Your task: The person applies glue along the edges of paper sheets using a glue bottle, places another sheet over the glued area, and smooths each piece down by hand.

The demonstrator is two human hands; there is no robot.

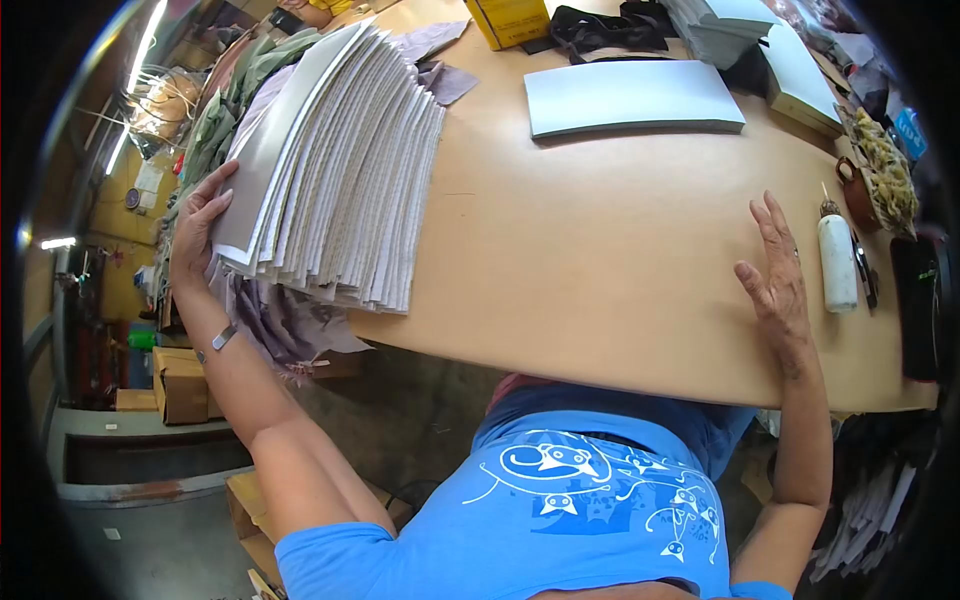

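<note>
A tall, fanned stack of paper (345, 170) leans over at the table's left side, its many layers showing rough edges and a plain greyish sheet on top. My left hand (200, 215) grips the near left edge of this stack, with thumb and fingertips on the top sheet. The rest of those fingers and the underside of the stack are hidden. Over at the right, my right hand (777, 275) hovers at or just above the table, fingers stretched out and holding nothing. Closest to it is a white bottle (838, 262) with a thin pointed tip.
Across the table (590, 260) lies a neat white paper pile (635, 97). A yellow box (508, 20) and black cloth (610, 32) sit at the back. A pen (863, 270), brown cup (858, 192) and dark phone-like case (915, 310) line the right edge. Crumpled mauve fabric (285, 320) hangs at left.
</note>
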